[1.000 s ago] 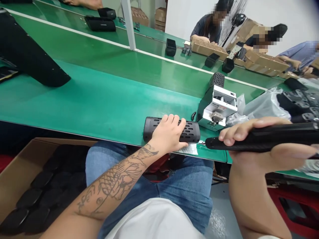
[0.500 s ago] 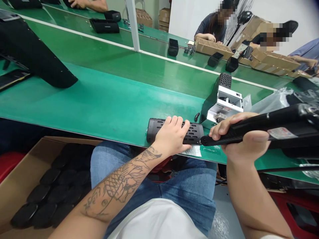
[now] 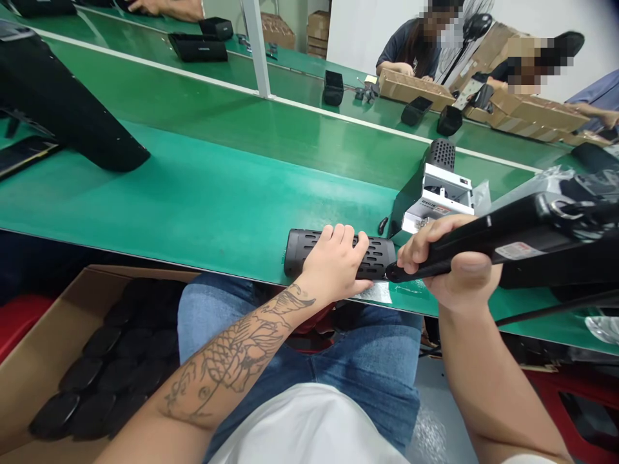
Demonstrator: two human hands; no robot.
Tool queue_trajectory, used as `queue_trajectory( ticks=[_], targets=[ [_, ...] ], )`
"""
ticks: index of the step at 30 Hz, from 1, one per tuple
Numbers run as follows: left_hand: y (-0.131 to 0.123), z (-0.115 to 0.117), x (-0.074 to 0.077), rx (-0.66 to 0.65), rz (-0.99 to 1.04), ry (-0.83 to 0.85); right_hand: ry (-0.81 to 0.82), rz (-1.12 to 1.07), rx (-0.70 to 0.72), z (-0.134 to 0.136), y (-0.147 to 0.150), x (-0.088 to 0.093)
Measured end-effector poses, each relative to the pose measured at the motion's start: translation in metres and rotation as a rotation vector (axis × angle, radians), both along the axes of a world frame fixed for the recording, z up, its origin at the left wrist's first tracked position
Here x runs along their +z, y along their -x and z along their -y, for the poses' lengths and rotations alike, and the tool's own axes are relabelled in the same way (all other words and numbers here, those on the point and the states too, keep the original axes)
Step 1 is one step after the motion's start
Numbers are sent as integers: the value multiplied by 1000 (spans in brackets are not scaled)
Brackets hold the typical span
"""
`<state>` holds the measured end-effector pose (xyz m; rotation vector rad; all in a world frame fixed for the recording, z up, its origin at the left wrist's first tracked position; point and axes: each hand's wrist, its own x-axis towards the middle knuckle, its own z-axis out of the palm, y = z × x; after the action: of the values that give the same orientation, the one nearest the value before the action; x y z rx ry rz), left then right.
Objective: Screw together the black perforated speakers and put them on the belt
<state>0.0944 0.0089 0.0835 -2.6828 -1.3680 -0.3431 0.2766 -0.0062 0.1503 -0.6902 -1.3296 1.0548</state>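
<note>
That black slotted tube is lying on its side right at the near edge of the green bench. I'd guess it's a light, stiff plastic shell, but being round it could roll pretty easily, so the middle seems like the best spot to take hold. The left hand is right there, with its fingers spread over the top and pressing down across the slots. The right hand is wrapped firmly around a black corded electric screwdriver, its tip right at the tube's end, though I can't tell if they're actually touching. Just past that sits a silver-white screw feeder, with a little black piece beside it and a paper slip just in front of the tube. Down to the left, a cardboard box is packed with black parts. Farther off, other people are working at the next bench.
</note>
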Motion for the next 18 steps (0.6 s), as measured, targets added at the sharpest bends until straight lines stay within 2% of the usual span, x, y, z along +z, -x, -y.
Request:
queue_trajectory(
  ticks=[5,11,13,16,18],
  targets=[
    [0,1,1,3,-4,1,-12,38,-37,2,5,1],
    [-1,2,1,8,-10,22,-51,-1,-111,-2,-10,18],
    [-2,3,1,14,-11,25,-139,-24,-275,-15,-25,21],
    [-6,7,1,27,-18,29,-340,36,-618,-45,-52,15],
    [-10,9,1,29,-22,27,-424,92,-695,-64,-68,6]
  ],
)
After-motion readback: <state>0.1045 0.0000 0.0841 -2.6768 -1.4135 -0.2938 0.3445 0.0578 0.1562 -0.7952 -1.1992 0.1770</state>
